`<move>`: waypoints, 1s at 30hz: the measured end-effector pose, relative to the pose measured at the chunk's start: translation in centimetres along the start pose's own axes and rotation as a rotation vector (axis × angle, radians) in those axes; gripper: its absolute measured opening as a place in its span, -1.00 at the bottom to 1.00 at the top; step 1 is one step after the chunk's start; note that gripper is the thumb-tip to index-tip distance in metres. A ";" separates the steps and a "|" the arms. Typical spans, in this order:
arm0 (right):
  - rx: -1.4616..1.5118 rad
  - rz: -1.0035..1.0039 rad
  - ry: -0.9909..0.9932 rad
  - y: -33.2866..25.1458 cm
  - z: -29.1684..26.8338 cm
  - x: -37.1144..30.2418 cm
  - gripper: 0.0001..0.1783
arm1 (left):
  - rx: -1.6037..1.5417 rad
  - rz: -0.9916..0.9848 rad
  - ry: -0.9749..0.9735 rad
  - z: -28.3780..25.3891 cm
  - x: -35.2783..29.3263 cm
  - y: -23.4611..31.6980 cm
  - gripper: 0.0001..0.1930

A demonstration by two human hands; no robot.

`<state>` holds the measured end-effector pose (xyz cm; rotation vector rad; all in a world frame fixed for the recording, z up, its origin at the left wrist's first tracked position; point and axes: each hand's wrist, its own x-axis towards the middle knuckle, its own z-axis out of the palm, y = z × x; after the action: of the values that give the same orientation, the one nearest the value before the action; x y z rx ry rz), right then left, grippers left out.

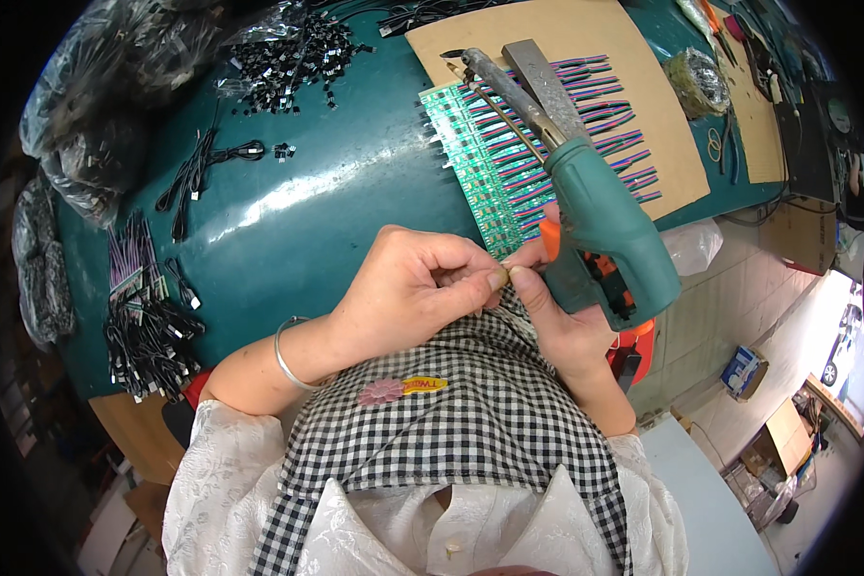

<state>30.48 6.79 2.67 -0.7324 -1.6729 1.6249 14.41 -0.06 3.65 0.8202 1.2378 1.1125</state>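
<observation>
My right hand is wrapped around a green soldering gun with an orange trigger. Its metal barrel and thin feed tube point away to the far left, over a panel of small green circuit boards. Close to the table's near edge, my left hand pinches with thumb and forefinger, meeting the right hand's thumb and finger. Whatever sits between those fingertips is too small to make out. Rows of dark, red and blue wires run right from the boards, with a grey metal bar lying across some.
Cardboard lies under the wires on the green table. Black connectors are heaped at the back left, near bagged parts. Bundled black cables lie at the left edge. A wrapped roll stands at the far right.
</observation>
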 end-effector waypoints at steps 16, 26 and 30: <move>-0.064 0.024 0.191 -0.5 -0.7 -0.5 -0.41 | -0.145 -0.163 0.252 -3.9 3.7 -1.6 -0.88; 0.174 0.217 0.186 -0.6 -4.3 -4.6 -0.29 | -0.148 -0.274 0.186 -4.6 5.0 -1.1 -0.85; 0.266 0.224 0.087 -0.4 -5.6 -5.5 -0.38 | -0.134 -0.303 0.150 -5.2 5.1 -1.2 -0.85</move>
<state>38.30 5.89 2.52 -0.8640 -1.3182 1.8967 9.39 4.02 0.07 0.4365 1.3452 1.0097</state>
